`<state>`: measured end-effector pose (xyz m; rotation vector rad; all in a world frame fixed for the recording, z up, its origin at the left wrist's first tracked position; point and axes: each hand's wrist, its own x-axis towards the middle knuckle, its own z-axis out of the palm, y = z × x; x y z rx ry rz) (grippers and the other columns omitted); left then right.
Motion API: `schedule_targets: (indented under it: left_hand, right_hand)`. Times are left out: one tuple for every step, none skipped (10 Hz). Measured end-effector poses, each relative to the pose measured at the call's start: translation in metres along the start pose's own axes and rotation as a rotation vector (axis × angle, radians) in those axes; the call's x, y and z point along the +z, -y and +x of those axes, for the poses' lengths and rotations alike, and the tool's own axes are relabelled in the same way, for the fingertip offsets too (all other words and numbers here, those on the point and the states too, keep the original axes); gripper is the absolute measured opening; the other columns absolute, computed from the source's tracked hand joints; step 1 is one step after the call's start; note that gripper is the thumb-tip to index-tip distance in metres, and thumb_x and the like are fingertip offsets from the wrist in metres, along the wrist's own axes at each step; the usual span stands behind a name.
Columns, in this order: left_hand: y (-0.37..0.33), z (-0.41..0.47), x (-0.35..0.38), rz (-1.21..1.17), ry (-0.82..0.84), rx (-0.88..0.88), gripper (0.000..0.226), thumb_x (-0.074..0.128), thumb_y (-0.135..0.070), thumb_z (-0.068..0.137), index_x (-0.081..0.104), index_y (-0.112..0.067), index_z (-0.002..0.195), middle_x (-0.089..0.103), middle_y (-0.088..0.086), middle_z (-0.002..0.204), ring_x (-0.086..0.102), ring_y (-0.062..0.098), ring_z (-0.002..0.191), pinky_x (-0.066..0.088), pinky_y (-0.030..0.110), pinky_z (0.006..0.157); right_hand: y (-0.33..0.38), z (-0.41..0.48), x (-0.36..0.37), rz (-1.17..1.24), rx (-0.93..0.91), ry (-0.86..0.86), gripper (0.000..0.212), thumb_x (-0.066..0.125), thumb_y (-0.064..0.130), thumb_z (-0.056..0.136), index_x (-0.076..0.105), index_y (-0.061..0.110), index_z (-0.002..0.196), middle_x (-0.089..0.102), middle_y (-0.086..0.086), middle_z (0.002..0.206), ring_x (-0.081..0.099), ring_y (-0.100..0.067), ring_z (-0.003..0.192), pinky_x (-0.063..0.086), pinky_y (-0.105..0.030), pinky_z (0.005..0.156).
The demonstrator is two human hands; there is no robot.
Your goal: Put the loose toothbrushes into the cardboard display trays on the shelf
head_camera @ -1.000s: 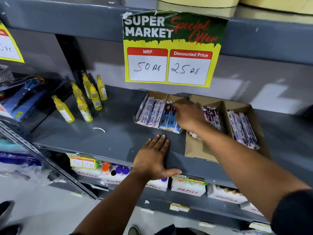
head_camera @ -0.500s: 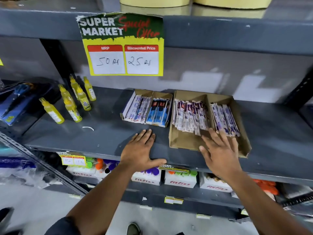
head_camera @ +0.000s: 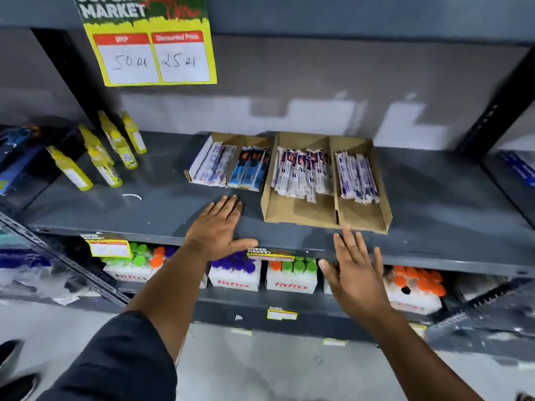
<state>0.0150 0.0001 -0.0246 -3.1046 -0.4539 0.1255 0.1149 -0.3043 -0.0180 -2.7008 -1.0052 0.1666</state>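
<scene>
1. Cardboard, the larger display tray (head_camera: 301,215) was the landmark: the right hand (head_camera: 357,273) hovered just in front of its front lip, fingers spread, holding nothing.
2. Packaged toothbrushes (head_camera: 302,175) lay toward the tray's back, beyond that hand, long axes running front to back.
3. Left of the tray, the left hand (head_camera: 215,228) lay flat and empty on the shelf (head_camera: 162,206), just in front of the smaller tray (head_camera: 231,169).
4. Blur hid the labels; no loose toothbrush showed outside either tray.
</scene>
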Motion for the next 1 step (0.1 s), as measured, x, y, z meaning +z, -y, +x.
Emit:
schedule_targets:
  left_hand:
    - [-0.0066, -0.0101, -0.0034, -0.081, 0.013, -0.074, 0.120, 0.003, -0.094, 0.069, -0.003, -0.009, 0.154, -0.007, 0.010, 0.164, -0.007, 0.024, 0.149, 0.000, 0.041, 0.121]
  right_hand:
    - [-0.0004, -0.0435, -0.0165, 0.149, -0.013, -0.157, 0.067, 0.020, 0.058, 0.095, 0.011, 0.026, 0.153, -0.010, 0.014, 0.159, -0.015, -0.005, 0.146, -0.011, -0.037, 0.118]
